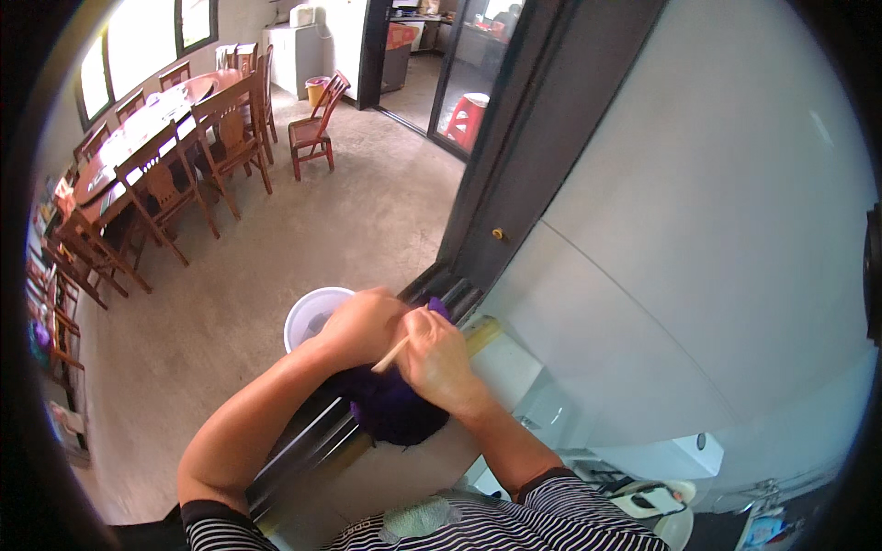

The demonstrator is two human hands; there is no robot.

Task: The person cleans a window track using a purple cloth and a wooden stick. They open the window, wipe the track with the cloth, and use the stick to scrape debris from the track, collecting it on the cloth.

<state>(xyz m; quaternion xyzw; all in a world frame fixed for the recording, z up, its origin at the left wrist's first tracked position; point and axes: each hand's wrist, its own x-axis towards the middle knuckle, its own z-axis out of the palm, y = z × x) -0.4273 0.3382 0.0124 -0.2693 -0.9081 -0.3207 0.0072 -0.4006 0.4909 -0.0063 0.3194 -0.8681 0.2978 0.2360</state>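
Note:
My right hand (438, 352) has its fingers closed around a pale wooden stick (390, 356), which points down and left out of the grip. My left hand (372, 320) is bent right beside it, and its fingers are hidden, so what it grips cannot be told. Under both hands hangs a dark purple cloth-like bundle (400, 410) with a fuzzy lower edge. A brighter purple bit (439, 308) shows beyond my right hand. Past my left wrist, on the floor, stands a white plastic bucket (298, 318), partly covered by my arm.
Dark sliding-door tracks (303, 441) run beneath my arms, up to a dark door frame (496, 172). A pale wall panel (661, 206) rises on the right, with a white toilet (661, 454) below. Wooden chairs (234, 138) surround a long table (96, 175) at far left; another chair (313, 131) stands apart.

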